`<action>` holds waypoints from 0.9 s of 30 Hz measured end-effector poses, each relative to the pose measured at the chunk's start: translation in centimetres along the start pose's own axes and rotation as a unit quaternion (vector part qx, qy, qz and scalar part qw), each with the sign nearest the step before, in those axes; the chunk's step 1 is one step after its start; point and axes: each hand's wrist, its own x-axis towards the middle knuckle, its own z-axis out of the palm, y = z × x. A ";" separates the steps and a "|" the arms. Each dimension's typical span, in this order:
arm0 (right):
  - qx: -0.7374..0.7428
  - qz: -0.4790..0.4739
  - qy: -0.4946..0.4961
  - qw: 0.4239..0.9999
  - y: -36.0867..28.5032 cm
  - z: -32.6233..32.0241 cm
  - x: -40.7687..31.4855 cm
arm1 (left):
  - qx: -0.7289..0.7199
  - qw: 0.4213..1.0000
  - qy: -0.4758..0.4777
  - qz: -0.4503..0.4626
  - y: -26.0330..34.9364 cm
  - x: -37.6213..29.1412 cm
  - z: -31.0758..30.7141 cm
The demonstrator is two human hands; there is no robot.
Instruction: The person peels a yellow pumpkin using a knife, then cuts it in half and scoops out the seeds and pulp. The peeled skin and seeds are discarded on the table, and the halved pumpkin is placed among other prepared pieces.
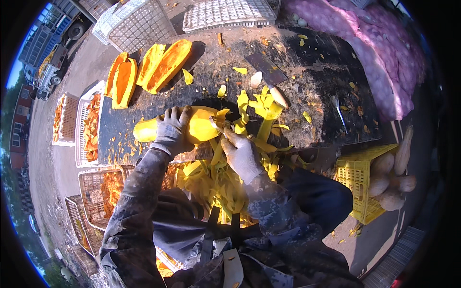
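A peeled, yellow butternut squash (201, 124) lies on its side on the dark worktable (309, 108), near the edge closest to me. My left hand (170, 130), in a grey work glove, grips it around the middle from above. In my gloved right hand (240, 153) is a peeler (217, 125), partly hidden by the fingers, its head at the squash's right end. A curl of peel (223, 112) stands up there. Below the table edge, a heap of yellow peel strips (216, 180) lies between my knees.
Hollowed squash halves (167, 66) rest at the far left. A cleaver (266, 68) and a spoon (338, 108) lie to the right. Crates of orange scraps (92, 126) stand left; a yellow crate (354, 187) with whole squashes stands right. Purple mesh sacks (374, 54) are behind.
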 end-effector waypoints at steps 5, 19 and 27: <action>-0.132 -0.007 -0.023 0.991 -0.1 1.0 -6.7 | -0.007 1.000 0.006 -0.001 -0.1 0.4 -0.3; -0.203 -0.078 0.003 0.976 1.3 0.8 -6.8 | -0.007 0.999 -0.016 -0.030 0.5 0.6 -0.7; 0.345 0.154 -0.063 0.924 -0.5 -4.5 0.6 | -0.019 0.999 -0.008 -0.027 0.0 0.7 -0.1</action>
